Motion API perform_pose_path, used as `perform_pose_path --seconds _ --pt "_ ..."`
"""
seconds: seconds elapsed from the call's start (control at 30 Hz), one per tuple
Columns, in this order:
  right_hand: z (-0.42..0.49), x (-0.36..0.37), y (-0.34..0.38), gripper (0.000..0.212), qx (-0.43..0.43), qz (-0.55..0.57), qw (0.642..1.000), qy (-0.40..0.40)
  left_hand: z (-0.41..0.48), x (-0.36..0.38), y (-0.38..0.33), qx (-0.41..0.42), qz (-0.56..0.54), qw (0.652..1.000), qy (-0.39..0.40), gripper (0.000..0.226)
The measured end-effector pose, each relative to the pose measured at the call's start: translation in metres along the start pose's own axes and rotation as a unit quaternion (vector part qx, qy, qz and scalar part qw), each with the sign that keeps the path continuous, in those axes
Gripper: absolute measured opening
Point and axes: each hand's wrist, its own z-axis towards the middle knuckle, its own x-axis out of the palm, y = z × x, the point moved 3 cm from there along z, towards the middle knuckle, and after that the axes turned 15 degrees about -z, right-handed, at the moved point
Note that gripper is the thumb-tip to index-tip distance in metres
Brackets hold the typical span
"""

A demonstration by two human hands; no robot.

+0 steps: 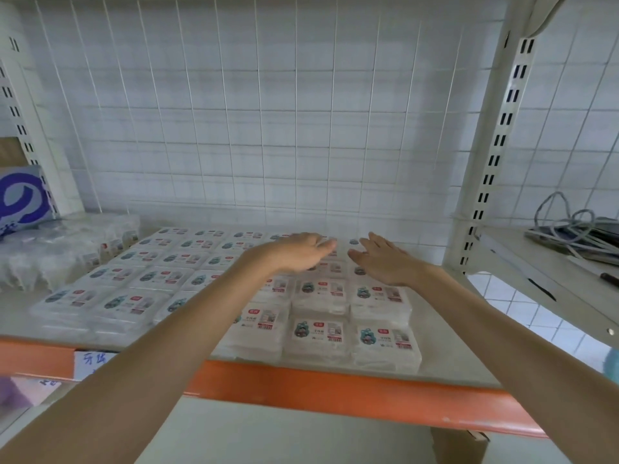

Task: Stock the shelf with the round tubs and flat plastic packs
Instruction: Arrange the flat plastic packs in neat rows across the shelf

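Left grip (301, 251) and right grip (382, 259), head view: fingers straight, palms down, holding nothing, over the rear rows at 12 o'clock. Flat plastic packs (318, 333), white with red-and-teal labels, lie in tight rows on the shelf (16, 326). Orange front edge (335, 383) runs at 6 o'clock; bare shelf surface shows at 8 o'clock.

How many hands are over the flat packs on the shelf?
2. The left hand is over the middle rows of flat packs; the right hand is beside it, over the rightmost column. None hidden.
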Motion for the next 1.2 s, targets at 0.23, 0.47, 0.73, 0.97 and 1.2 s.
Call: perform_pose_path --seconds 0.23,0.47,0.73,0.97,1.2 --pt "0.012 0.009 0.004 0.065 -0.008 -0.001 1.000 0.021 0.036 0.026 0.010 -0.026 0.062 0.998 0.003 0.064" --pt "0.008 0.004 0.002 0.068 0.008 -0.014 1.000 0.012 0.035 0.022 0.014 0.016 0.038 0.998 -0.038 0.062" --pt "-0.038 -0.039 0.071 0.076 -0.095 0.072 0.990 -0.077 -0.044 -0.044 0.054 0.087 -0.036 0.990 -0.105 0.058" --pt "-0.092 -0.029 0.154 0.108 -0.201 0.022 0.978 0.042 -0.126 -0.059 0.123 0.080 0.059 0.995 -0.013 0.107" --pt "-0.089 -0.014 0.173 0.119 -0.146 -0.056 0.986 0.048 -0.142 -0.040 0.137 0.108 0.181 0.976 0.060 0.108"
